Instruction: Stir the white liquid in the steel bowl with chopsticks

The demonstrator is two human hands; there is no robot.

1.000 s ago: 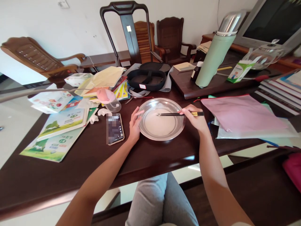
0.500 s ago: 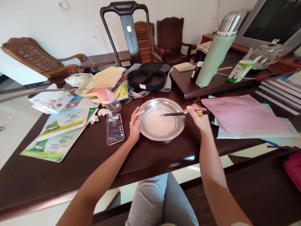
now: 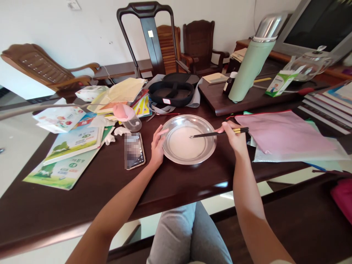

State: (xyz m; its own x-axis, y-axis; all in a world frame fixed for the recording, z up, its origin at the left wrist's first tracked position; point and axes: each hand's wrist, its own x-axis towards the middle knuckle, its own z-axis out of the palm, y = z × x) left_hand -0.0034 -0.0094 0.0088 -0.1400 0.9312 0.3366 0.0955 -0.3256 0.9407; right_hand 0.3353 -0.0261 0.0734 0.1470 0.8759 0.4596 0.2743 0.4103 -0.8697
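Observation:
A round steel dish (image 3: 189, 123) with a white layer in its bottom sits on the dark wooden table (image 3: 82, 198). My left hand (image 3: 157, 146) rests against the dish's left rim, fingers curved on the edge. My right hand (image 3: 234, 139) is closed on a pair of black chopsticks (image 3: 217, 133), held nearly level. Their tips hover over the white layer near the dish's middle. A phone (image 3: 134, 150) lies just left of my left hand.
Books and papers (image 3: 70, 146) crowd the table's left side, with a pink-lidded cup (image 3: 127, 115). A black case (image 3: 172, 91) lies behind the dish. A green thermos (image 3: 251, 62) stands on a tray at the right; a pink folder (image 3: 283, 134) lies beside my right hand.
My right hand has drawn the chopsticks a little to the right, so their tips moved from the dish's centre-left toward its middle. My left hand has stayed on the rim.

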